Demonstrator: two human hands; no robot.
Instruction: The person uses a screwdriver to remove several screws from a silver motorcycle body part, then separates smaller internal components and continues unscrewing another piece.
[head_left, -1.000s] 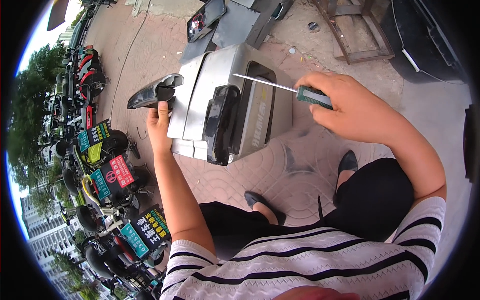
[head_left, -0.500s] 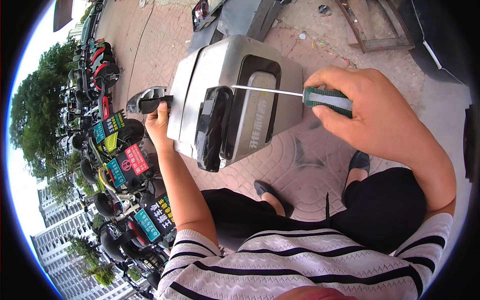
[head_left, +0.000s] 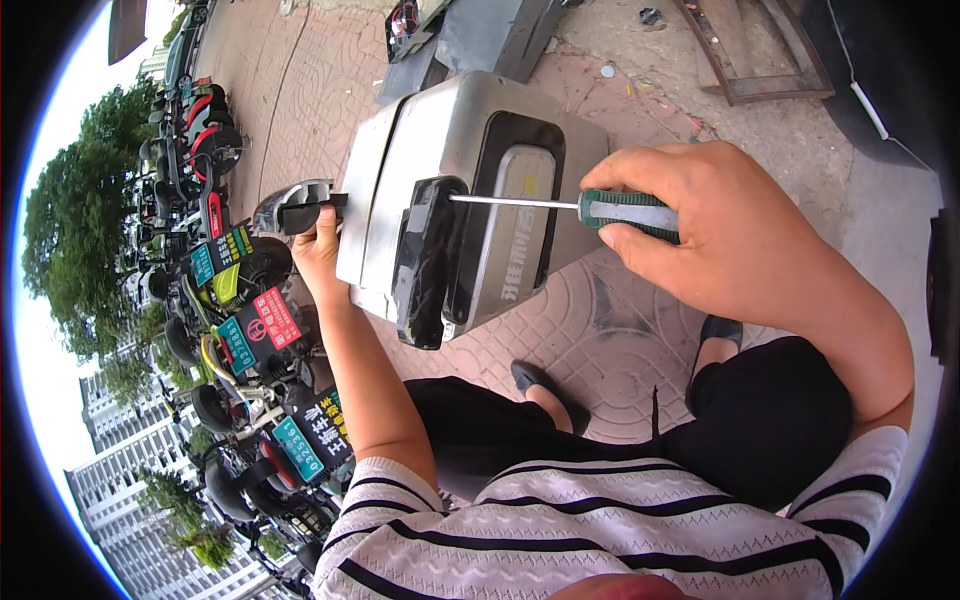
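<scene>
Screwdriver (head_left: 603, 209) and right hand (head_left: 715, 225) have shifted a little left and down the frame since the earlier picture, so that the tip now meets the upper end of the black handle (head_left: 428, 275) in view; whether it truly touches cannot be told.

Nearest the camera, a striped top (head_left: 560, 500) fills the bottom of the frame. Right of centre, the right hand is closed round the green-and-grey grip, thumb and forefinger showing, the other fingers hidden. Left of centre, the left hand (head_left: 320, 250) has its thumb up against a dark curved piece (head_left: 295, 210); its fingers are mostly out of sight, so how firmly they are closed cannot be told.

Between the hands, just above centre, stands the silver-grey case (head_left: 430, 140), the black handle on its front. That handle lies left of the right hand, its long axis running up and down the frame; the shaft crosses it almost squarely, pointing left. The left hand is nearer to the handle, but only the right reaches it, through the tool.

Farther off, grey panels (head_left: 480, 40) lie at the top, with parked motorbikes (head_left: 210, 150) and a tree (head_left: 90, 200) along the left.
</scene>
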